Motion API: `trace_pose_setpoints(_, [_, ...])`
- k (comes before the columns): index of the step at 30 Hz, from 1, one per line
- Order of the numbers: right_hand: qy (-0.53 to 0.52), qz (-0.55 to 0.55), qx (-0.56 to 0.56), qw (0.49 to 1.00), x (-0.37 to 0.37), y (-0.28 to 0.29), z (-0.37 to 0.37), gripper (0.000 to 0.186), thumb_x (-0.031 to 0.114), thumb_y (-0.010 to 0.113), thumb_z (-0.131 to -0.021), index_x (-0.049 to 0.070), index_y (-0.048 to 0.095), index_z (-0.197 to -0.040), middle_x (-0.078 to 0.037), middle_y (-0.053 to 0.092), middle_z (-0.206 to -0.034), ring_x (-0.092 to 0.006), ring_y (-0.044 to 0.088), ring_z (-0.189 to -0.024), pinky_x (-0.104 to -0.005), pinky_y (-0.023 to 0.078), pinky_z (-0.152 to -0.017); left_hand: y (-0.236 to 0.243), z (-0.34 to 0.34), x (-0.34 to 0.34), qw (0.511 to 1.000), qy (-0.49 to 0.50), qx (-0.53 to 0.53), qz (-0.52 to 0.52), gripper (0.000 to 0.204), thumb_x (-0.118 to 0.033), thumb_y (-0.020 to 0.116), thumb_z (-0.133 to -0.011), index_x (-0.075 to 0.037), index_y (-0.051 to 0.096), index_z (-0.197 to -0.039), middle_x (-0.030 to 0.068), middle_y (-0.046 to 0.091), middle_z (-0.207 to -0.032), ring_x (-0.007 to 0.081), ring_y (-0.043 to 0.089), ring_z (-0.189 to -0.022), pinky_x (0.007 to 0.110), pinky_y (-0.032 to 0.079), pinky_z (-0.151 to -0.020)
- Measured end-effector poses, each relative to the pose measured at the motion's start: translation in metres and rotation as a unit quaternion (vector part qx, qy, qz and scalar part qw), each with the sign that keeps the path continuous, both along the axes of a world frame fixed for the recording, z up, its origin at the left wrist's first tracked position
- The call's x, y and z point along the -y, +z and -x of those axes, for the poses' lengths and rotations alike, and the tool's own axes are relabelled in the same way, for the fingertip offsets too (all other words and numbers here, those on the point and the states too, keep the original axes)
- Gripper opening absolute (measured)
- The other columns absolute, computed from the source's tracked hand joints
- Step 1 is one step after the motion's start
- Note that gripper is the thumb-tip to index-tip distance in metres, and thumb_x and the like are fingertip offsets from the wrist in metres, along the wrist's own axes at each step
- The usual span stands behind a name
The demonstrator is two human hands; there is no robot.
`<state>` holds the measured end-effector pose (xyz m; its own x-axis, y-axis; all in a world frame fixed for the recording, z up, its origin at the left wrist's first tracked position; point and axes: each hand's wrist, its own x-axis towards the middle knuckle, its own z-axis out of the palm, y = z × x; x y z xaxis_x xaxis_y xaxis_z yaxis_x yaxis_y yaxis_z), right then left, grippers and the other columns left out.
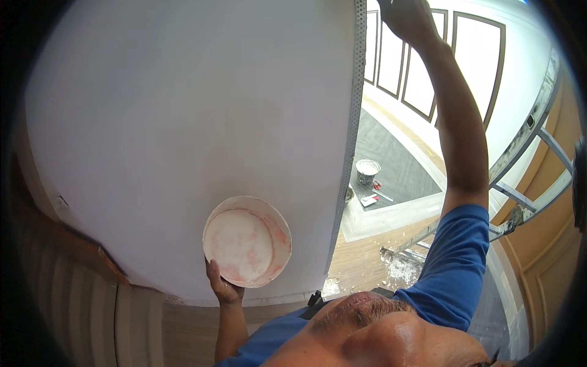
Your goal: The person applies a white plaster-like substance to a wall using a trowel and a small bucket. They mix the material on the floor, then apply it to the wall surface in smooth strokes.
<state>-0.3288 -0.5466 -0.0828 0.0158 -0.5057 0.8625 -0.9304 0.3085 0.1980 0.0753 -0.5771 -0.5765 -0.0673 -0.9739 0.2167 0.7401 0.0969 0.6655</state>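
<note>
My left hand [224, 286] holds a round white tub [279, 241] by its lower left rim and tilts its opening toward me. Pinkish smears and a pale paste line the inside of the tub. Behind it stands a broad, smooth whitish wall [153, 122]. A perforated metal corner strip [356, 92] runs down the wall's right edge. My right arm reaches high, and my right hand [408, 23] is beside the top of that strip. Its fingers look closed, but the upper picture edge cuts them off, so what they grip is hidden.
At the right leans a metal ladder [520, 144]. Past the wall's edge, a dark bucket [367, 176] of white material stands on a grey floor covering, with red-and-white tools [370, 200] beside it. White debris [403, 269] litters the wooden floor. Ribbed panelling [79, 306] is at lower left.
</note>
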Motion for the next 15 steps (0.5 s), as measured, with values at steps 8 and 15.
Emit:
trace_pose_setpoints(8, [0.118, 0.085, 0.147, 0.978, 0.013, 0.002, 0.002, 0.049, 0.037, 0.039, -0.106, 0.002, 0.057, -0.136, -0.024, 0.065, -0.125, -0.0336, 0.060, -0.122, -0.0434, 0.044, -0.104, 0.009, 0.018, -0.008, 1.000, 0.002, -0.014, 0.015, 0.060, -0.037, 0.050, -0.098, -0.003, 0.039, -0.146, 0.0160, 0.051, -0.139, 0.0320, 0.053, -0.128, 0.046, 0.047, -0.105])
trace_pose_setpoints(15, [0.091, 0.021, 0.332, 0.939, -0.010, -0.024, -0.052, 0.068, 0.058, 0.038, -0.104, -0.002, 0.060, -0.130, -0.027, 0.067, -0.116, -0.0364, 0.064, -0.113, -0.0463, 0.048, -0.100, 0.012, 0.018, -0.010, 1.000, 0.001, -0.021, -0.018, 0.060, -0.039, 0.051, -0.098, -0.003, 0.040, -0.145, 0.0161, 0.051, -0.140, 0.0317, 0.053, -0.128, 0.046, 0.047, -0.105])
